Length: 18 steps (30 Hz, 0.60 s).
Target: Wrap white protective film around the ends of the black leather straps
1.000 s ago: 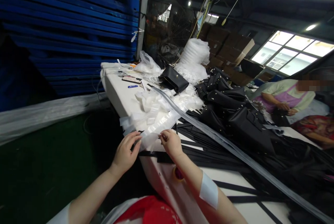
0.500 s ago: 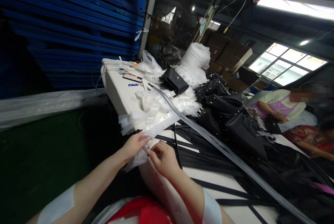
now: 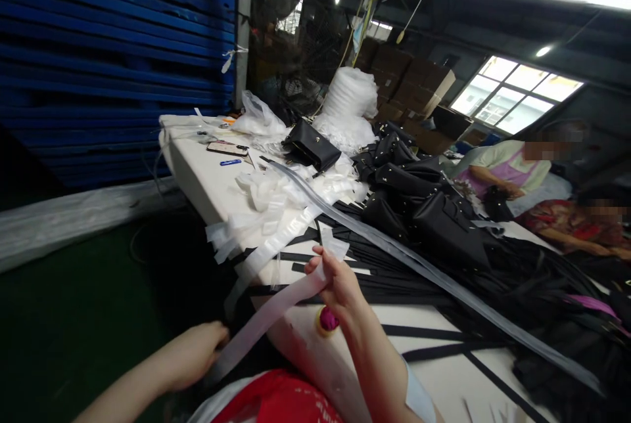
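Note:
A translucent white plastic strip [image 3: 280,308] slants between my two hands in front of the table edge. In my right hand [image 3: 340,285] the upper part of the strip is pinched, with a short end sticking out above the fingers. My left hand [image 3: 197,354] is low at the left, off the table, its fingers curled at the strip's lower part; the fingertips are partly hidden. More white strips [image 3: 290,222] lie in a loose heap on the table beyond, some hanging over its edge. Beside my right wrist is a spool of magenta thread [image 3: 328,320].
Black bags [image 3: 444,232] and black straps [image 3: 374,288] cover the table's right side. A long grey strip [image 3: 394,249] runs across it. A phone [image 3: 227,148] and blue marker [image 3: 231,162] lie far left. Two people sit at right; blue pallets [image 3: 113,81] stand left.
My hands have moved apart: the left went down and left, the right up and right. The strip now stretches between them, and the thread spool has come into sight. The view has shifted.

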Tool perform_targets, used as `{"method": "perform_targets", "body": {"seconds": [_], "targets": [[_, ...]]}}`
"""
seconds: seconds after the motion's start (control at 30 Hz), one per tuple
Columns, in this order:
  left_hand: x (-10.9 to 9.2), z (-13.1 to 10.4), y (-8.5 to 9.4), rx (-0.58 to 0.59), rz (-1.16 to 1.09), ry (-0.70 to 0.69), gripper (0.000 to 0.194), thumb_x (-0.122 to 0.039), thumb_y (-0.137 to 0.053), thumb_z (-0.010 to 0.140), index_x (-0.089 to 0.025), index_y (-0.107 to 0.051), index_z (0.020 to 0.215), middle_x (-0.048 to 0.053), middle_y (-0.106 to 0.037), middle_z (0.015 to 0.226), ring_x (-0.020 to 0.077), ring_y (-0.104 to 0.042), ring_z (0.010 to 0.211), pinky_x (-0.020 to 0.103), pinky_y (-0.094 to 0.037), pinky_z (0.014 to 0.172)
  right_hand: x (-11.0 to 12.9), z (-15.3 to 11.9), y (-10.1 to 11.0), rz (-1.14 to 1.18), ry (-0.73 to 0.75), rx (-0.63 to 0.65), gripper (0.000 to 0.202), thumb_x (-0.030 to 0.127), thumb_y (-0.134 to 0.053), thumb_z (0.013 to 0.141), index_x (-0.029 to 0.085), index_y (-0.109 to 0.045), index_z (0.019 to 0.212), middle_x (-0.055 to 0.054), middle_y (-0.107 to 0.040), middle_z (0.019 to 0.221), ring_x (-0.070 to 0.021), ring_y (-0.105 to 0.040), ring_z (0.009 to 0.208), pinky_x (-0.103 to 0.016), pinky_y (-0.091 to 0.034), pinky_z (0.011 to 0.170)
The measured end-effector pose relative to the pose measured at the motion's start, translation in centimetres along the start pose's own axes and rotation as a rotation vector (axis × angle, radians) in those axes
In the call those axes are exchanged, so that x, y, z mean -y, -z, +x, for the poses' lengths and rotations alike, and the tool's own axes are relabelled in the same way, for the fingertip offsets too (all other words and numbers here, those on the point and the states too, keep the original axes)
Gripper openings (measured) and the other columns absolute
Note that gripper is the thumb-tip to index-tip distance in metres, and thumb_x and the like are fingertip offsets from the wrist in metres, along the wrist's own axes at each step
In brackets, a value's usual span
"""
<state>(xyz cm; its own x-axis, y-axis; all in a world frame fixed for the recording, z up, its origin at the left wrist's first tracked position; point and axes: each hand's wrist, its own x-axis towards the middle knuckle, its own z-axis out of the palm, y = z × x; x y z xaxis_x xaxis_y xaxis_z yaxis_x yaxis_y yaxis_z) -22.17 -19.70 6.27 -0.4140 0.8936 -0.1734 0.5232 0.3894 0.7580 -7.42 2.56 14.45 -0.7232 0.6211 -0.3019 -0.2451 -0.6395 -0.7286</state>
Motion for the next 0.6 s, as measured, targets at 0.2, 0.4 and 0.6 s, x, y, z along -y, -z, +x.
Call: {"method": "perform_targets", "body": {"seconds": [0.2, 0.4, 0.6], "targets": [[-8.6, 3.3, 0.8, 0.336, -0.862, 0.070, 0.061, -0.068, -0.038, 0.083, -0.019, -0.071, 0.095, 0.009, -0.073, 0.087, 0.0262, -0.067, 0.085, 0.036, -0.053, 0.081, -5.3, -5.7, -2.0, -0.247, -0.147, 0.358, 0.044, 0.053, -0.068, 0.076, 0.012, -0.070, 0.090, -0.007, -0.070, 0.072, -0.0181, -0.065, 0.072, -0.033, -0.049, 0.080], [-12.6, 6.1, 0.0, 0.316, -1.300, 0.318, 0.032, -0.043, -0.072, 0.075, -0.012, -0.067, 0.079, 0.006, -0.070, 0.072, 0.0127, -0.064, 0.062, 0.019, -0.050, 0.059, -9.2, -8.6, -0.6, -0.579, -0.360, 0.619, 0.049, 0.061, -0.059, 0.079, 0.015, -0.073, 0.089, -0.005, -0.068, 0.076, -0.0181, -0.065, 0.077, -0.035, -0.050, 0.084], [-13.2, 5.9, -0.1, 0.119, -1.031, 0.055, 0.037, -0.046, -0.078, 0.069, -0.015, -0.063, 0.083, -0.001, -0.066, 0.059, 0.0088, -0.055, 0.048, 0.019, -0.045, 0.051, -6.2, -8.5, 2.6, -0.709, -0.065, 0.449, 0.050, 0.043, -0.079, 0.064, 0.019, -0.069, 0.106, -0.005, -0.068, 0.094, -0.0211, -0.063, 0.088, -0.033, -0.049, 0.082]]}}
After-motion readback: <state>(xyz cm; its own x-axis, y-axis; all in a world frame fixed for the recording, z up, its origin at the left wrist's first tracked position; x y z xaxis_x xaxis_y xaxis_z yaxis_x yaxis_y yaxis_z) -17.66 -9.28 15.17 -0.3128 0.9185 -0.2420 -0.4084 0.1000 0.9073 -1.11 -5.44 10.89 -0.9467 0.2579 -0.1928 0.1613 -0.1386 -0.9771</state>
